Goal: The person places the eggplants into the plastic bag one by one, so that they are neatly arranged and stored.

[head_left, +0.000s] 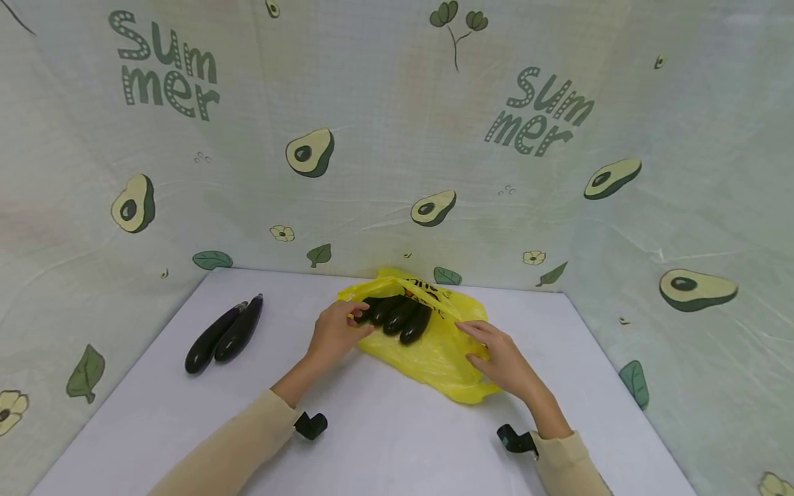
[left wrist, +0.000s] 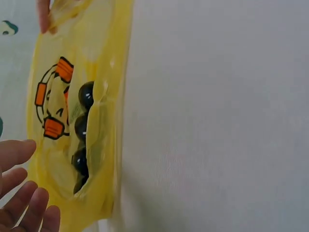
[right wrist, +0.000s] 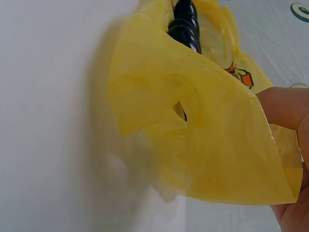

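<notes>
A yellow plastic bag with a printed face lies at the back middle of the white table, its mouth partly parted. Several dark, glossy eggplants show inside it, their rounded ends toward me. My left hand is at the bag's left edge, fingers loosely bent and spread, near the eggplants. In the left wrist view, nothing shows between the fingers of that left hand. On the other side, my right hand holds the bag's right edge. The right wrist view shows the yellow film partly covering the right hand.
Two more eggplants lie side by side on the left part of the white table. A pale cloth printed with avocados, leaves and lettering rises behind and at both sides of the table.
</notes>
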`<state>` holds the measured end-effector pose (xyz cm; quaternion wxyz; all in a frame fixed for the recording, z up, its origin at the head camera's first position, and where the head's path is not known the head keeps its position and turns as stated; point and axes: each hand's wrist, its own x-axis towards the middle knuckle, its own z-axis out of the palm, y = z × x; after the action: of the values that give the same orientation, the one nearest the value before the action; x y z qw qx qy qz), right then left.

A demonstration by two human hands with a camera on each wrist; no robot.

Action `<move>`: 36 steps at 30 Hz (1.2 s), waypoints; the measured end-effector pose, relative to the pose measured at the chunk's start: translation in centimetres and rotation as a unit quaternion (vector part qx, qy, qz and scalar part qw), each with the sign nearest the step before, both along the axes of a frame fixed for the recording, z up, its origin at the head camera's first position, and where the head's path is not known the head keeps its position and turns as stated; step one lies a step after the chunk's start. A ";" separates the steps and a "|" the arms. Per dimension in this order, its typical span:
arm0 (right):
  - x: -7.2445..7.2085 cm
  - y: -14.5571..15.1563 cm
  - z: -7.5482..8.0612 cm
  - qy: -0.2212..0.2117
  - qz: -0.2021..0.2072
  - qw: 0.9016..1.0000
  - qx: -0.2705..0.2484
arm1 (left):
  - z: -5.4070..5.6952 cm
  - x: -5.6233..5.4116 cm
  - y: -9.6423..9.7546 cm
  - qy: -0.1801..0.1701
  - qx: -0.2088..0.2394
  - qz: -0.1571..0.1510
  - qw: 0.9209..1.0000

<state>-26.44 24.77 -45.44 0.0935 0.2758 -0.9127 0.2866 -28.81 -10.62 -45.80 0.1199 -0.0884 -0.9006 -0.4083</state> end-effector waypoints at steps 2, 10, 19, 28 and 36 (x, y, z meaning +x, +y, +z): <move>0.0 0.0 0.0 0.001 0.001 1.000 0.000 | 0.5 0.3 -1.2 0.001 -0.006 0.003 1.000; 0.1 0.0 0.1 0.000 -0.003 1.000 0.001 | 1.9 1.4 -6.1 -0.006 -0.053 0.050 0.997; 0.2 -0.1 0.1 0.000 -0.007 1.000 -0.002 | 1.6 2.8 -11.5 -0.009 -0.072 0.094 0.993; 0.2 -0.1 0.0 0.006 -0.008 1.000 0.000 | 0.5 3.4 -15.8 0.010 -0.087 0.097 0.992; 0.1 -0.1 -0.2 0.002 -0.013 1.000 0.002 | -0.1 3.8 -18.4 -0.016 -0.110 0.108 0.988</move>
<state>-26.36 24.72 -45.65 0.0983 0.2649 -0.9167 0.2826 -24.99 -29.02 -45.88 0.1383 0.0035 -0.9461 -0.2928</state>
